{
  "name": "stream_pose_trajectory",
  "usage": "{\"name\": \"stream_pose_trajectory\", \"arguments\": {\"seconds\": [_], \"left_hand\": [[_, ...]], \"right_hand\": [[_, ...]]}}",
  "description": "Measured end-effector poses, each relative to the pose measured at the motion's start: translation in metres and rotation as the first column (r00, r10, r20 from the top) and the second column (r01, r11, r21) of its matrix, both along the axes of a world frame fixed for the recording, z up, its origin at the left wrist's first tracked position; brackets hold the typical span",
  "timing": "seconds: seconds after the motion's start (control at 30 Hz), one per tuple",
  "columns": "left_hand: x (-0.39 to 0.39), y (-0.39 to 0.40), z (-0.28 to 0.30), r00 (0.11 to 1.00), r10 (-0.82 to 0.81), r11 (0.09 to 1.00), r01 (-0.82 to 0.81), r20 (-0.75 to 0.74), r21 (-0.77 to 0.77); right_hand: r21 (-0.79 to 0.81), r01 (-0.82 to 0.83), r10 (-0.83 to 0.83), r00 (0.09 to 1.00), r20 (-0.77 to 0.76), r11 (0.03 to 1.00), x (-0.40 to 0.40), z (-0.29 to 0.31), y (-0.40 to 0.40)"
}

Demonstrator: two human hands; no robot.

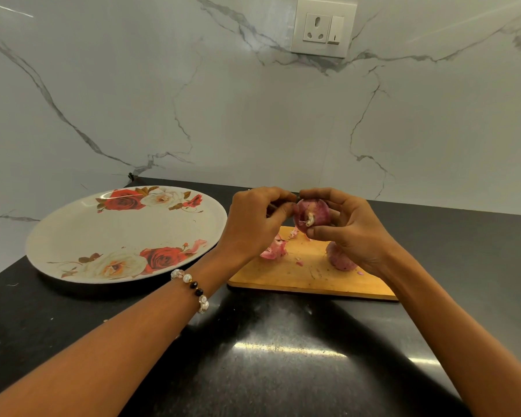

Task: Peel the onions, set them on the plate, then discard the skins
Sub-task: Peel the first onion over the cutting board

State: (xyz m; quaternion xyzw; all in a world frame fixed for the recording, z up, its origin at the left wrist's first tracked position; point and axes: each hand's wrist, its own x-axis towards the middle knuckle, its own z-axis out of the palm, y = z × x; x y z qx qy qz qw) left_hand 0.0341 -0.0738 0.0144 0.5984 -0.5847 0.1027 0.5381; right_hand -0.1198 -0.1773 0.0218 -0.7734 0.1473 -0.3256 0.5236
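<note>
A red onion (311,216) is held in the air above the wooden cutting board (310,276), root end toward me. My right hand (352,233) grips it with fingers curled round its far side and thumb below. My left hand (257,224) pinches at the onion's top left edge; whether it also holds a dark thin object I cannot tell. A second onion (339,258) lies on the board, partly hidden by my right hand. Pink skin pieces (272,251) lie on the board's left part. The white plate (73,236) with rose prints sits to the left.
Everything stands on a black countertop (268,356) against a white marble wall. A wall socket (324,27) is high up at the back. One pink skin flake (197,245) lies on the plate's near right rim. My left wrist wears a beaded bracelet (193,288).
</note>
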Motion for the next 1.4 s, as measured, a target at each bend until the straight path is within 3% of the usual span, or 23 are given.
{"name": "stream_pose_trajectory", "arguments": {"seconds": [0.33, 0.8, 1.0, 1.4], "left_hand": [[-0.0014, 0.0028, 0.0009, 0.998, -0.048, 0.995, 0.051, -0.034, 0.082], [0.0006, 0.0012, -0.0052, 1.0, -0.004, 0.995, 0.007, -0.03, 0.1], [0.0015, 0.0003, -0.0022, 0.981, -0.03, 0.996, 0.046, -0.191, 0.079], [0.0004, 0.0008, -0.0048, 0.989, -0.027, 0.985, 0.051, -0.143, 0.165]], "right_hand": [[-0.126, 0.008, -0.022, 0.994, -0.107, 0.992, 0.0018, -0.0018, -0.0001], [-0.134, 0.028, -0.045, 0.991, -0.125, 0.991, 0.0025, 0.0001, 0.0036], [-0.123, 0.065, -0.079, 0.991, -0.111, 0.99, 0.0029, -0.0001, 0.0024], [-0.193, 0.073, -0.103, 0.983, -0.151, 0.978, 0.0035, -0.0013, 0.0043]]}}
